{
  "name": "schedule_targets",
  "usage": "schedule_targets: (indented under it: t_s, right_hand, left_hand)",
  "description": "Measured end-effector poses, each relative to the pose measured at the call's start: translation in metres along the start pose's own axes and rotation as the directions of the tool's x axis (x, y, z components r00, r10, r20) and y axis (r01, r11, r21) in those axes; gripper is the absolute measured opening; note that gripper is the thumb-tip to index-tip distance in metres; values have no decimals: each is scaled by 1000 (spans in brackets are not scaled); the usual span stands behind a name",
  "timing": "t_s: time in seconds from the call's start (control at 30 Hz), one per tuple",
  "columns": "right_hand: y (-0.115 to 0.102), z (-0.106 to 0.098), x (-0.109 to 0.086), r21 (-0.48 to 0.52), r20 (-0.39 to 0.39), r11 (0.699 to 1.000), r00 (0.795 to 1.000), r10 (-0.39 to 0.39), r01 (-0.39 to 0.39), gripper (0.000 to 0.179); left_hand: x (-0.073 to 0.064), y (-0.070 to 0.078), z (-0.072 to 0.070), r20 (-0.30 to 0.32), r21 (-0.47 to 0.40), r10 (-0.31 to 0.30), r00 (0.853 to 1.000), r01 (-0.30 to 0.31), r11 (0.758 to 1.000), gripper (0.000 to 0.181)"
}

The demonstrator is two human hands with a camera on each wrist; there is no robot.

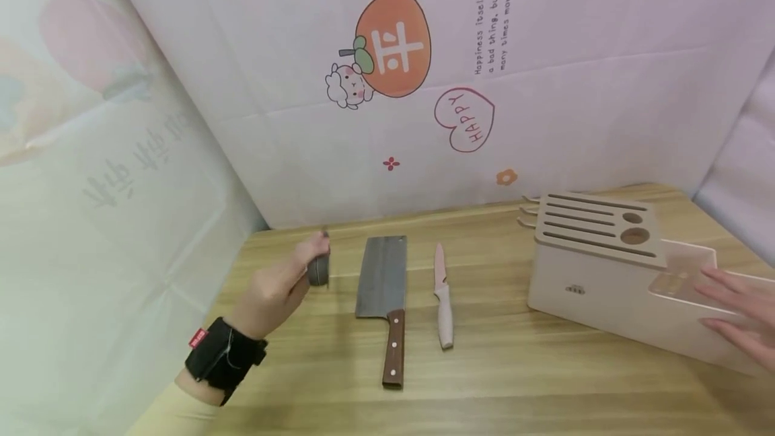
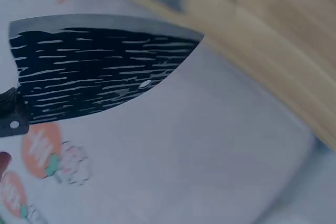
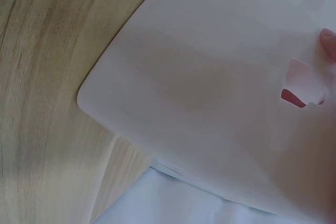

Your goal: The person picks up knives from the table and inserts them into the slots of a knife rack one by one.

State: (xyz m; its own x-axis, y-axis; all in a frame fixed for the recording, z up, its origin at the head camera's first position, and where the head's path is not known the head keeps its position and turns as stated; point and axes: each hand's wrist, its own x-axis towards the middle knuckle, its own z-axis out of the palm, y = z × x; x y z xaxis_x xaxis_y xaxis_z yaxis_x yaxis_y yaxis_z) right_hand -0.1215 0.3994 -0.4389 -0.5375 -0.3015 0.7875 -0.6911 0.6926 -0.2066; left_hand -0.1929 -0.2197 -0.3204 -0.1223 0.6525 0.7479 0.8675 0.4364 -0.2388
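Note:
My left hand (image 1: pixel 281 284) is raised over the left of the table and grips a kitchen knife by its handle. In the left wrist view the knife (image 2: pixel 100 72) shows a wide, curved dark blade with pale streaks and a small hole near the tip. The head view shows it only foreshortened. My right hand (image 1: pixel 741 311) lies at the right end of a white knife holder (image 1: pixel 587 288), its fingers extended over the lower open section. In the right wrist view a fingertip (image 3: pixel 329 43) is by a cutout in the holder's wall.
A cleaver (image 1: pixel 383 278) with a brown wooden handle lies on the wooden table (image 1: pixel 496 382). Beside it is a small knife (image 1: pixel 445 315) with a pink blade and pale handle. The holder's slotted top has two round holes. Printed cloth (image 1: pixel 290 153) hangs behind the table.

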Motion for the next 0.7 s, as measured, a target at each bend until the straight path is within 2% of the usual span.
schedule_targets:
  t_s: [0.03,0.1,0.17,0.23,0.3,0.4,0.43,0.5,0.57,0.7]
  right_hand:
    - [0,-1,0,-3,1,1000,1000,1,-1,70]
    - [0,-1,0,3,-10,1000,1000,-10,10,68]
    - [-1,-1,1,8,-1,1000,1000,-5,5,69]
    - [-3,-1,3,18,14,1000,1000,-5,5,70]
    - [-8,-2,6,14,45,1000,999,1,-2,70]
    - [-17,-5,10,-36,100,999,995,29,-26,64]
    - [-20,-7,12,-69,119,997,992,47,-39,57]
    - [-26,-9,14,-136,147,989,986,83,-63,47]
    - [-30,-11,16,-182,161,980,981,107,-77,45]
    - [-32,-11,20,-220,174,973,978,115,-76,46]
  left_hand:
    - [10,3,1,-61,-47,-34,998,32,998,28]
    - [32,9,4,-174,-110,-103,979,85,990,28]
    - [54,13,10,-276,-174,-144,950,98,980,30]
    - [78,16,17,-355,-255,-172,919,82,964,30]
    - [102,18,22,-395,-356,-201,896,53,933,30]
    - [139,21,26,-434,-457,-226,872,3,889,33]
    - [151,23,27,-448,-474,-227,865,-15,880,35]
    - [175,25,27,-483,-474,-216,849,-46,879,38]
    - [197,27,28,-520,-481,-203,829,-88,872,38]
    - [235,32,34,-563,-553,-228,794,-157,818,38]
